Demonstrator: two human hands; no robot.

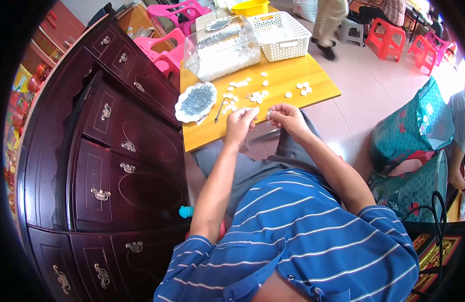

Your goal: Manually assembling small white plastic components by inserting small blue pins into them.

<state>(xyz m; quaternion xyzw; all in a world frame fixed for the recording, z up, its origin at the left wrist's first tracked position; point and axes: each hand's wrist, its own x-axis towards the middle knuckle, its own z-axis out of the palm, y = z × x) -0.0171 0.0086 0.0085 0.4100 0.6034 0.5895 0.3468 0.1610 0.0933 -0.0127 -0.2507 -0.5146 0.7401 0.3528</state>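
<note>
My left hand (238,127) is raised at the near edge of the wooden table (317,84), thumb and fingertips pinched on a small white piece. Just right of it, my right hand (289,121) pinches another small white piece (270,114) with something dark on it; the kind is too small to make out. The hands are close but apart. Beyond them, several loose white pieces (255,97) are scattered in small groups on the tabletop. A thin dark tool (219,111) lies left of them, beside a white scalloped dish (184,116) heaped with tiny grey parts (197,99).
A clear plastic bin (222,68) of white pieces and a white perforated basket (288,49) stand at the table's back. A dark wooden cabinet (142,171) borders the left. Teal bags (406,126) stand at right. Pink chairs (162,48), red stools (386,40) and a walking person (330,25) are farther off.
</note>
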